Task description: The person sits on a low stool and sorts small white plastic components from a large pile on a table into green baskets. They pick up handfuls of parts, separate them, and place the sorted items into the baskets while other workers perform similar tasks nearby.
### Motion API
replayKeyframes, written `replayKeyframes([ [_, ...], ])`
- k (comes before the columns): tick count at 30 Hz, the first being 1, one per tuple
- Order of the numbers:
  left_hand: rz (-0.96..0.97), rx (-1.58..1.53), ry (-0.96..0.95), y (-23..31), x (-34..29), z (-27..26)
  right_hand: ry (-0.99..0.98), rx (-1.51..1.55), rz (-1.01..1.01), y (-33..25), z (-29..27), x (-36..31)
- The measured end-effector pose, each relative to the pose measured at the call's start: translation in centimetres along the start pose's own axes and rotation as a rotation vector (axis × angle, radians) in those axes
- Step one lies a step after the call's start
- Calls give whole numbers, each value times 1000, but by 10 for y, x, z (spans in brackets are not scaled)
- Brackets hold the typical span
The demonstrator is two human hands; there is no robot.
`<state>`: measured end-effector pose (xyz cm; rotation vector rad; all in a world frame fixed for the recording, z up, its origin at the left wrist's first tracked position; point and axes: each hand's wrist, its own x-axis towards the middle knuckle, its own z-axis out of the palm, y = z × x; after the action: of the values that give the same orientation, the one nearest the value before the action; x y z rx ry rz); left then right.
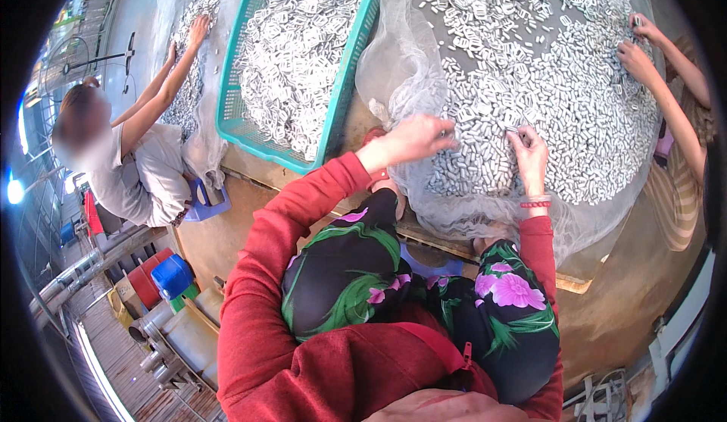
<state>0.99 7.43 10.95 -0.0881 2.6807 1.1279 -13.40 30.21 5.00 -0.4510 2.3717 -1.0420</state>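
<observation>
My left hand is above the near left part of a heap of small silvery pieces; its fingers are smeared by motion. Over the same heap, my right hand, with a red beaded bracelet at the wrist, has thumb and fingers pinched on a small silvery piece. Many pieces in the heap are short and rounded, while others look like flat slotted buckles. Left of the heap stands a teal plastic basket full of slotted silvery pieces. Sheer white netting lies along the heap's edge.
Across the heap at right, a co-worker's hands touch the pieces. Another person at left reaches into a second heap. A blue drum and pipes are at lower left. My knees are close to the low platform's wooden edge.
</observation>
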Motion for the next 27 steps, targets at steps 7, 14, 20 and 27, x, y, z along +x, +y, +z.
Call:
replayKeyframes([
  [7, -204, -1597, -110, 17, 21, -51, -353, 1535, 111, -36, -30, -17],
  [14, 43, -4, 67, -26, 60, -2, -161, 976, 112, -54, -78, -26],
  [20, 67, 1, 18, -16, 73, 8, 1, -63, -201, 14, -14, -21],
  [27, -29, -1520, -296, 27, 72, -53, -283, 689, 267, 1, -28, -21],
])
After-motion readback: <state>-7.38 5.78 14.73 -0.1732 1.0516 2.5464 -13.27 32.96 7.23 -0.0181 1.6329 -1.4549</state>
